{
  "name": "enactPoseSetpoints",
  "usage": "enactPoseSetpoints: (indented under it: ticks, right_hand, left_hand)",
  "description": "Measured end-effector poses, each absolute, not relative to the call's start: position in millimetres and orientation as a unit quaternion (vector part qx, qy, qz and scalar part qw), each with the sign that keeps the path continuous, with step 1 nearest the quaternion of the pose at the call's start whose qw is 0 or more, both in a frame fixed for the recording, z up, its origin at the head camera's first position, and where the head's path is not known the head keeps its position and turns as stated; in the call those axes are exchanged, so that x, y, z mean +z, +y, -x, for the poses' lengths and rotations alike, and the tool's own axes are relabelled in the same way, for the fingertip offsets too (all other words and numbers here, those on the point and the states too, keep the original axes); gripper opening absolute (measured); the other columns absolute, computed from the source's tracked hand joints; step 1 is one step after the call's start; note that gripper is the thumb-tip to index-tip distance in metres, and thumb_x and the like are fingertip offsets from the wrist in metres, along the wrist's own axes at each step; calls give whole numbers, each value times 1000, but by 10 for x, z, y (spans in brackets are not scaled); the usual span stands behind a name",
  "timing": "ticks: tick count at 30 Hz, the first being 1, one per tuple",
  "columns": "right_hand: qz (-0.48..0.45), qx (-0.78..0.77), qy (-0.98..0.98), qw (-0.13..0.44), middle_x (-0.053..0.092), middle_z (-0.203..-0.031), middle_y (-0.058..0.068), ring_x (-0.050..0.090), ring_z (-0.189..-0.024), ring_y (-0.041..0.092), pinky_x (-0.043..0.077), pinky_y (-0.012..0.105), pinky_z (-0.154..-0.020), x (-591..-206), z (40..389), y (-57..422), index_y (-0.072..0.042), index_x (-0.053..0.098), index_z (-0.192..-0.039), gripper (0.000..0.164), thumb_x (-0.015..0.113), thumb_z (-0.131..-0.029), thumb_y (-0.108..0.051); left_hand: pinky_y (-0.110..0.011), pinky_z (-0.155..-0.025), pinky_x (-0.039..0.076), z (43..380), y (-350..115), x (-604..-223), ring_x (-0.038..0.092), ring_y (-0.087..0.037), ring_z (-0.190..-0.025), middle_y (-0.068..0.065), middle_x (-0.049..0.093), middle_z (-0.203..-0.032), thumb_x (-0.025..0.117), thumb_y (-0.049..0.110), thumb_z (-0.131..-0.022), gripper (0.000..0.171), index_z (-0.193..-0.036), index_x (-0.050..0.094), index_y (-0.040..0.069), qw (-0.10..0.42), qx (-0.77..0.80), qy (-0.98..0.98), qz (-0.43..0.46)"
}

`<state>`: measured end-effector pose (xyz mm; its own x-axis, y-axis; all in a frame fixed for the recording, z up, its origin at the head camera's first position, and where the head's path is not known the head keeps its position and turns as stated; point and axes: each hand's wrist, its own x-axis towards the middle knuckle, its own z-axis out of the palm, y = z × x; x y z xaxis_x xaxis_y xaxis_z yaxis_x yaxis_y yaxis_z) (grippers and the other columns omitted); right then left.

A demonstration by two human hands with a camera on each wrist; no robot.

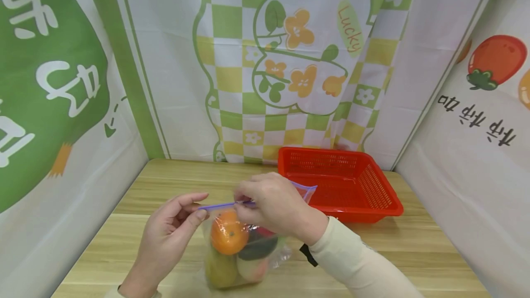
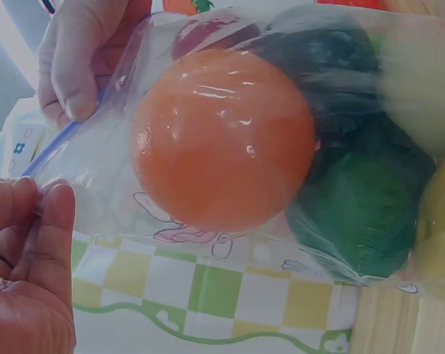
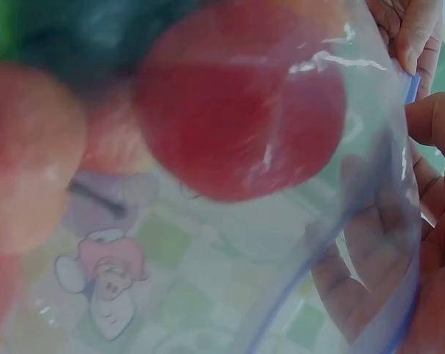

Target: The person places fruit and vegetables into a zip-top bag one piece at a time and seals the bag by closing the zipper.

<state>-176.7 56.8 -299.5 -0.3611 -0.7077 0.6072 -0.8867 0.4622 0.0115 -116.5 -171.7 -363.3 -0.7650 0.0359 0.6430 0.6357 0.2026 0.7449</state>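
A clear zip bag (image 1: 265, 247) with a purple zip strip (image 1: 219, 206) stands on the table, full of fruit-like items. Inside it are an orange (image 1: 229, 234), a yellow-green item (image 1: 221, 270), a pale pink one (image 1: 253, 269), dark green ones (image 2: 362, 214) and a red round one (image 3: 241, 110). Thumb and finger of my left hand (image 1: 165, 233) pinch the left end of the strip. My right hand (image 1: 275, 203) pinches the strip near its middle. To the right of that hand, the strip's two edges stand apart. Plastic film blurs the contents.
Behind the bag on the right sits a red perforated basket (image 1: 339, 210) on the wooden table (image 1: 165, 183). A small black strap-like piece (image 1: 308, 255) shows beneath my right forearm. Printed cloth (image 1: 232, 132) hangs at the back and sides.
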Motion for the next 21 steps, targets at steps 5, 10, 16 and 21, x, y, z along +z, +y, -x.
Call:
enactPoseSetpoints:
  ticks: [5, 10, 16, 21]
  right_hand:
    - [-478, 168, -815, 281, 51, -67, -18, 45, -61, -1, 36, 17, -54, -3027, 1787, 692, -25, 61, -77, 6, 65, -78, -21]
    - [-463, 171, -822, 284, 53, -67, -17, 46, -62, -1, 37, 17, -54, -3057, 1801, 817, -25, 62, -77, 7, 64, -76, -18]
    - [-449, 163, -832, 283, 55, -70, -16, 47, -65, -1, 41, 21, -58, -3091, 1805, 956, -26, 63, -78, 6, 65, -78, -20]
    - [-443, 169, -835, 279, 56, -73, -15, 48, -67, 1, 42, 20, -59, -3112, 1802, 1065, -25, 66, -81, 6, 64, -78, -20]
  left_hand:
    - [-21, -57, 51, 1167, -1745, -3648, 63, -14, -72, -4, 67, -87, 64, -6, -86, 33, -117, 66, 5, 251, -585, -743, 207]
    - [-21, -60, 52, 1166, -1774, -3662, 63, -14, -72, -5, 68, -86, 64, -5, -86, 32, -117, 66, 6, 251, -584, -747, 196]
    - [-21, -62, 53, 1163, -1799, -3670, 64, -15, -73, -6, 67, -86, 64, -7, -86, 33, -118, 65, 3, 253, -585, -746, 191]
    - [-20, -63, 52, 1159, -1809, -3667, 65, -18, -73, -8, 67, -85, 63, -7, -86, 33, -118, 64, 2, 257, -584, -747, 188]
